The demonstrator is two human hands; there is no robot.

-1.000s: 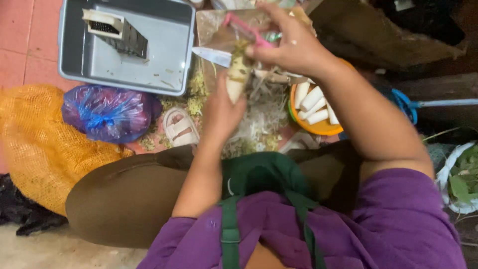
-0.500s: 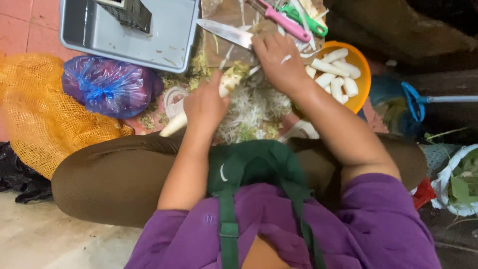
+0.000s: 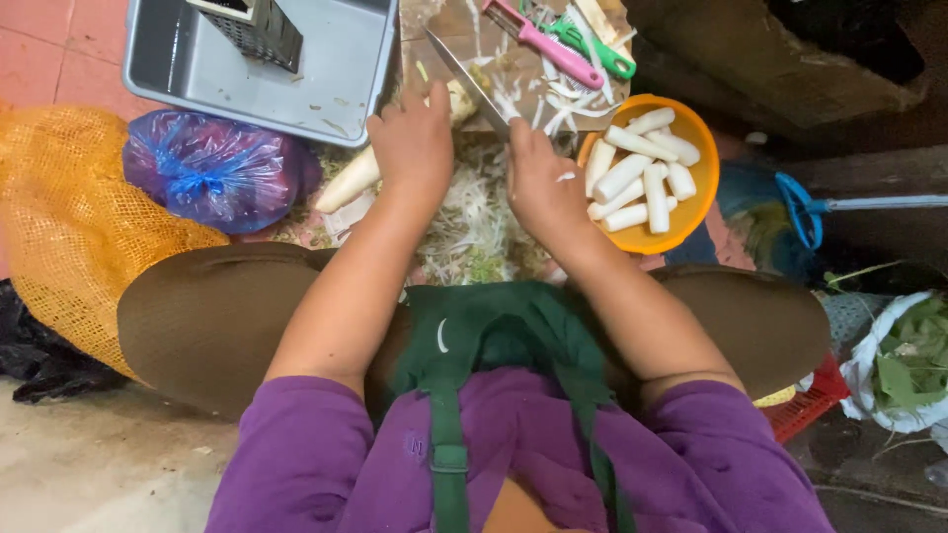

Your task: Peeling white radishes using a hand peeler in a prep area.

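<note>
Left hand (image 3: 415, 138) grips a white root (image 3: 351, 180); right hand (image 3: 538, 183) holds a knife (image 3: 466, 81) over peelings, beside an orange bowl (image 3: 703, 183) of peeled pieces

Right of our hands: one orange bowl (image 3: 703, 178), about seven peeled white pieces (image 3: 620, 178). Ahead: two peelers (image 3: 553, 44), one knife (image 3: 472, 84).

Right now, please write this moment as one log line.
left hand: holds white root | right hand: holds knife on cutting board | peeled pieces: in orange bowl
</note>
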